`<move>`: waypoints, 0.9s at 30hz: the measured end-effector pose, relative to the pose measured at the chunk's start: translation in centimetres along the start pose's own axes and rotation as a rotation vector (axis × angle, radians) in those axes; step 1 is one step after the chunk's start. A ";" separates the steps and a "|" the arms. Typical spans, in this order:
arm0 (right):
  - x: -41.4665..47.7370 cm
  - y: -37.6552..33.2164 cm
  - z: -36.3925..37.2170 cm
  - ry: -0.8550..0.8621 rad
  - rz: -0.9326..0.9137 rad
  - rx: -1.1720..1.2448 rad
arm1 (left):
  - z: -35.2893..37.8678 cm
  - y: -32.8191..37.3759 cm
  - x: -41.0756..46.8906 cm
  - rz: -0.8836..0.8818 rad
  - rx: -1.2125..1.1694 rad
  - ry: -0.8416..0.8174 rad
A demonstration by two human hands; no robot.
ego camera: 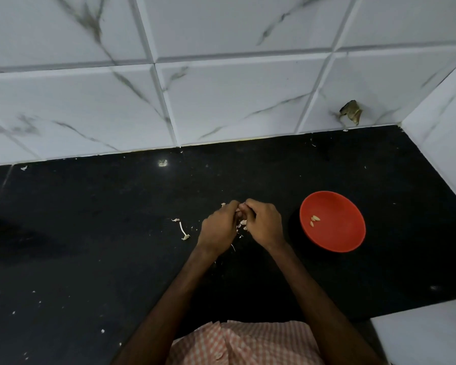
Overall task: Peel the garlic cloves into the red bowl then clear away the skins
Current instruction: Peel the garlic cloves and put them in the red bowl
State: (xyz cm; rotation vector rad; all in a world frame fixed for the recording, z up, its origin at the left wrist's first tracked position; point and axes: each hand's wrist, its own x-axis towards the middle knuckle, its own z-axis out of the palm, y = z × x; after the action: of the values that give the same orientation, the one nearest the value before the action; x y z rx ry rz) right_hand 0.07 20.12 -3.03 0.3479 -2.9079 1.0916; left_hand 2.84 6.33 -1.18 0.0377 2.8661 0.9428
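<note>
My left hand [219, 225] and my right hand [264, 222] meet over the middle of the black counter [90, 246], fingertips pinched together on a garlic clove [241, 206] that is mostly hidden between them. Pale garlic skins [243, 223] show in the gap under the fingers. More skins [182, 229] lie on the counter to the left of my left hand. The red bowl [332, 221] stands to the right of my right hand, apart from it, with a few peeled cloves [314, 220] inside.
A white marble-patterned tiled wall [221, 88] runs along the back, and a side wall [445, 133] closes the right. Small skin flecks [102, 331] dot the counter's front left. A white ledge [421, 333] sits at the lower right. A brownish scrap [351, 112] clings to the back wall.
</note>
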 end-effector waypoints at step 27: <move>-0.3 0.8 0.9 0.063 -0.099 0.071 | -0.4 -2.5 -0.6 -0.004 -0.700 -0.281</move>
State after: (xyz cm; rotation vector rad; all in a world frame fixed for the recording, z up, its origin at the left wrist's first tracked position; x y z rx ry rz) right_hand 0.28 20.19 -4.25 0.4461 -2.7704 1.1711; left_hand 3.40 4.03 -2.32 0.0876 2.1504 1.7175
